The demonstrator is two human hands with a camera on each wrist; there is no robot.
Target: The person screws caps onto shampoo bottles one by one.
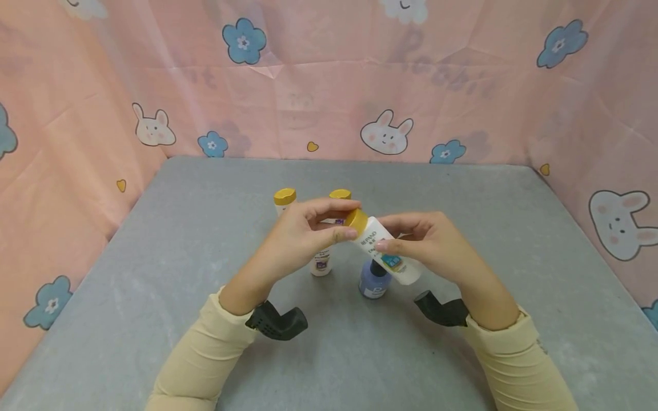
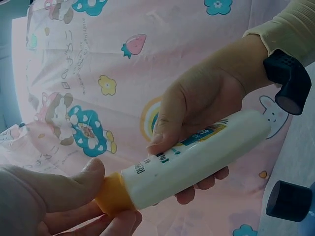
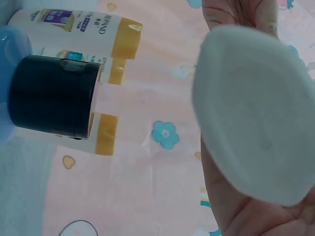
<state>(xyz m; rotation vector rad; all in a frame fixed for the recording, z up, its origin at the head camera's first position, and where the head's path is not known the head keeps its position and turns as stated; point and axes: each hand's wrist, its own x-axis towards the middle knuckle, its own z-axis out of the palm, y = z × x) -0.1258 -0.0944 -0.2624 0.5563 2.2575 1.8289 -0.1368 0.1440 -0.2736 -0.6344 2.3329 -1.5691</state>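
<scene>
Both hands hold one white bottle [image 1: 371,235] with a gold cap [image 1: 357,222], tilted above the table with its cap toward the upper left. The left hand [image 1: 303,235] pinches the cap between thumb and fingers. Around the white body curls the right hand [image 1: 437,244], its thumb on the printed front. In the left wrist view, the cap [image 2: 116,195] sits against the body. The right wrist view looks at the bottle's pale base [image 3: 256,113]. Just below, in the head view, stands a blue bottle [image 1: 373,285] with a black cap [image 3: 54,96], partly covered by the held bottle.
Behind the left hand stand more white bottles with gold caps [image 1: 285,197], partly hidden; the right wrist view shows three, one of them a white bottle [image 3: 93,37] with a purple label. Grey table [image 1: 154,274] lies underneath, with a pink patterned cloth [image 1: 308,85] around its back and sides.
</scene>
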